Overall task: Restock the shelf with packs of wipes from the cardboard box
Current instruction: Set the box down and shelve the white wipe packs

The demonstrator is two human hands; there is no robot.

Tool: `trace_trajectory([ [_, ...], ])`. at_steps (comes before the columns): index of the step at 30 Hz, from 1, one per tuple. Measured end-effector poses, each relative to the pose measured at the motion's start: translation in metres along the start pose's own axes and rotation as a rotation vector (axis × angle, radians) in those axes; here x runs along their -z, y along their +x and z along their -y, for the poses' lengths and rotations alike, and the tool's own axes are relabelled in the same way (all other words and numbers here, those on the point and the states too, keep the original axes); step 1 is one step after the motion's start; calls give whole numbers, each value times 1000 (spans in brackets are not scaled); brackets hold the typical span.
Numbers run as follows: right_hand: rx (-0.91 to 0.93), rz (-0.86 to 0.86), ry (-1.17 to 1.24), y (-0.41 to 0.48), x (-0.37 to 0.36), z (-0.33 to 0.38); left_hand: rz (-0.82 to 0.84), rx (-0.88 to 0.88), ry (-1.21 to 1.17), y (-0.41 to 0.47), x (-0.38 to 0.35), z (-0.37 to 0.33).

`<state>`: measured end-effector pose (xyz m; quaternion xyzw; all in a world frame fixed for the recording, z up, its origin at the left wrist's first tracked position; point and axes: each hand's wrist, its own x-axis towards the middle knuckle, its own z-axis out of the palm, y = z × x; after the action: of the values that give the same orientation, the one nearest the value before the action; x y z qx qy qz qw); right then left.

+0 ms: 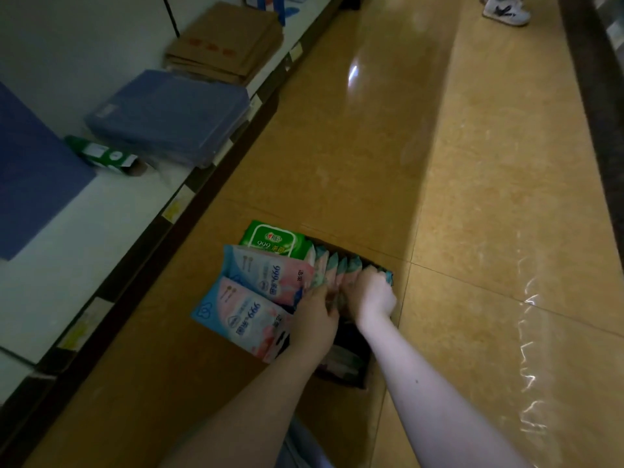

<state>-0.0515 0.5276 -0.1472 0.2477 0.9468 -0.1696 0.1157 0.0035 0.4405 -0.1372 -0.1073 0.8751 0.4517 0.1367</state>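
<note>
A cardboard box (363, 373) stands on the floor beside the low white shelf (101, 231). Several packs of wipes (337, 265) stand upright in a row inside it. Two pink-and-blue packs (266, 271) and a green pack (277, 239) lie flat over the box's left side. My left hand (315, 314) curls its fingers around the near end of the upright row. My right hand (371, 292) grips the row's far side, fingers curled over the pack tops.
On the shelf lie a green carton (104, 155), blue plastic folders (169, 113), a dark blue sheet (33, 173) and flat brown envelopes (226, 42). Yellow price tags line the shelf edge. A person's white shoes (506, 10) stand far down the aisle.
</note>
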Motion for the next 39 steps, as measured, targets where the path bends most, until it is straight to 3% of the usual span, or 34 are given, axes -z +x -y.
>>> trace_trajectory([
  [4, -33, 54, 66, -1, 4, 1, 5, 33, -176, -1, 16, -16],
  [8, -34, 3, 240, -8, 18, -9, 75, 111, -301, -2, 29, -30],
  [12, 111, 12, 678, -36, 59, -15, 139, 219, -388, 3, 35, -47],
  [14, 185, 107, 855, -49, 72, -16, 103, 301, -478, 6, 37, -56],
  [17, 85, 296, 1150, -49, 76, -21, 32, 313, -539, 9, 47, -56],
  [18, 52, 263, 1084, -43, 73, -25, 16, 312, -556, 11, 50, -50],
  [22, 39, 81, 334, -17, 45, -36, -15, 325, -706, 4, 84, -48],
  [27, 54, 35, -85, -7, 23, -27, -76, 304, -697, -2, 112, -31],
  [34, 74, 53, -121, -4, 8, -16, -72, 305, -780, -7, 128, -19],
  [39, 65, -84, 225, -24, 52, 1, -120, 217, -839, -18, 151, -32],
])
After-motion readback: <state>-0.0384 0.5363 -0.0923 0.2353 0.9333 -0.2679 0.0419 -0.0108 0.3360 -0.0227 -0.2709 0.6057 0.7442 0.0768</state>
